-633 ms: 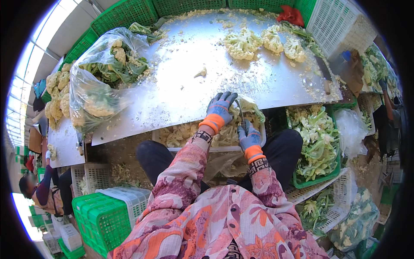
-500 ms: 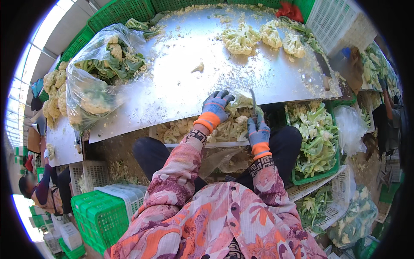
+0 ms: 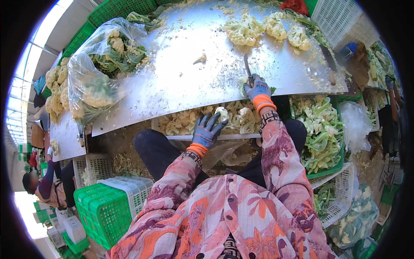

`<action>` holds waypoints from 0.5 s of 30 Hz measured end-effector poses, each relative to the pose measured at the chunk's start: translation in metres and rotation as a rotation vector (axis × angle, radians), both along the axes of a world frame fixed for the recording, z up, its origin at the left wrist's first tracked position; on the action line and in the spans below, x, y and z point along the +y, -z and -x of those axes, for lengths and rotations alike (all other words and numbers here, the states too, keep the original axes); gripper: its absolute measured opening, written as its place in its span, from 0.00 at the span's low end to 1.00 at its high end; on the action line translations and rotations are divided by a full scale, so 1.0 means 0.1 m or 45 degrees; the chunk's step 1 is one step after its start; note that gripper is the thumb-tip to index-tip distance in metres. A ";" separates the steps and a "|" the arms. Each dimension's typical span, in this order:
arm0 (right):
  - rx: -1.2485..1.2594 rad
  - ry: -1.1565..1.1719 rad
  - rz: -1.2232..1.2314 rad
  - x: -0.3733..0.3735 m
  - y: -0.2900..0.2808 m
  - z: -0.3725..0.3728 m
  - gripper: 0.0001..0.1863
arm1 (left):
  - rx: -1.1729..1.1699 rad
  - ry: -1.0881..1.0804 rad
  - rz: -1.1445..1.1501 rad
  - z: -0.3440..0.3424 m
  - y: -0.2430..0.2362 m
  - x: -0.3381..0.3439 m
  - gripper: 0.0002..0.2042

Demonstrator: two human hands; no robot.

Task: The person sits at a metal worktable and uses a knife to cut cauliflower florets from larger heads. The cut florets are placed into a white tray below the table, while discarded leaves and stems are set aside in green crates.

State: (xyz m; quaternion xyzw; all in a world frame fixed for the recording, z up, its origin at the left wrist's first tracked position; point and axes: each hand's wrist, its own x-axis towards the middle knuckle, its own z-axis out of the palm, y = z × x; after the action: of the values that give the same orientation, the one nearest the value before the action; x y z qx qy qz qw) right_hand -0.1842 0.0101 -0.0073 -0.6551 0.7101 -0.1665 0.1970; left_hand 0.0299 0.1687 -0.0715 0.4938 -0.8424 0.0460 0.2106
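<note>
My left hand (image 3: 206, 133), in a gray-blue glove with orange cuff, has its fingers apart over a white tray (image 3: 181, 137) of cauliflower florets (image 3: 246, 118), beside a pale piece at the fingertips. My right hand (image 3: 257, 90), similarly gloved, grips a curved knife (image 3: 246, 64) on the metal table (image 3: 185, 86), with pale green trimmings partly hidden under it. Several cut cauliflower heads (image 3: 243, 30) lie farther back on the table. A small floret (image 3: 200, 58) lies near the middle.
A plastic bag (image 3: 95, 82) of leafy cauliflower and a pile of heads (image 3: 58, 93) are at left. A second knife (image 3: 330, 64) lies right. A green crate (image 3: 323, 146) of trimmings stands beside my right leg. Another person (image 3: 51, 185) works at far left; stacked crates (image 3: 103, 207) stand lower left.
My left hand has moved down from the cauliflower at the table edge to the floret tray and opened. My right hand with the knife has moved up and right onto the table.
</note>
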 end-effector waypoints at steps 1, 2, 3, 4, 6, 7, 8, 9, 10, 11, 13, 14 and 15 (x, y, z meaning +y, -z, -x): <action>0.025 0.006 -0.007 -0.02 -0.03 0.07 0.23 | 0.013 0.008 -0.022 -0.02 0.02 -0.01 0.26; 0.015 0.054 0.021 -0.02 -0.05 0.15 0.21 | 0.025 0.016 -0.043 -0.03 0.02 -0.02 0.26; -0.036 0.092 0.082 0.01 -0.06 0.26 0.20 | 0.008 0.003 -0.049 -0.02 0.04 -0.05 0.27; -0.085 0.127 0.140 0.05 -0.10 0.37 0.19 | -0.025 -0.045 -0.064 0.00 0.05 -0.08 0.27; -0.195 0.228 0.351 0.19 -0.22 0.63 0.19 | -0.086 -0.141 -0.094 0.04 0.06 -0.18 0.27; -0.219 0.325 0.400 0.27 -0.30 0.79 0.18 | -0.198 -0.162 -0.130 0.06 0.09 -0.23 0.26; -0.239 0.423 0.453 0.35 -0.41 0.98 0.18 | -0.224 -0.154 -0.162 0.10 0.09 -0.29 0.25; -0.161 0.508 0.462 0.43 -0.53 1.16 0.19 | -0.257 -0.156 -0.189 0.14 0.07 -0.34 0.24; -0.082 0.595 0.471 0.52 -0.61 1.36 0.20 | -0.290 -0.155 -0.218 0.18 0.06 -0.40 0.24; 0.070 0.701 0.461 0.61 -0.64 1.53 0.21 | -0.401 -0.199 -0.289 0.23 0.07 -0.45 0.22; 0.308 0.864 0.442 0.79 -0.62 1.91 0.23 | -0.352 -0.259 -0.296 0.36 0.12 -0.46 0.21; 0.386 0.917 0.431 0.86 -0.56 2.07 0.26 | -0.330 -0.293 -0.301 0.43 0.14 -0.45 0.20; 0.446 0.939 0.483 0.93 -0.45 2.18 0.26 | -0.237 -0.303 -0.364 0.51 0.15 -0.44 0.19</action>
State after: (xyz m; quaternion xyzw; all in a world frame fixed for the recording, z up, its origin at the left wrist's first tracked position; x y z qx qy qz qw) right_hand -0.4021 0.1031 0.0382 -0.4010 0.8757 -0.2395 -0.1225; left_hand -0.0211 0.1242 -0.0867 0.6082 -0.7920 -0.0040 0.0528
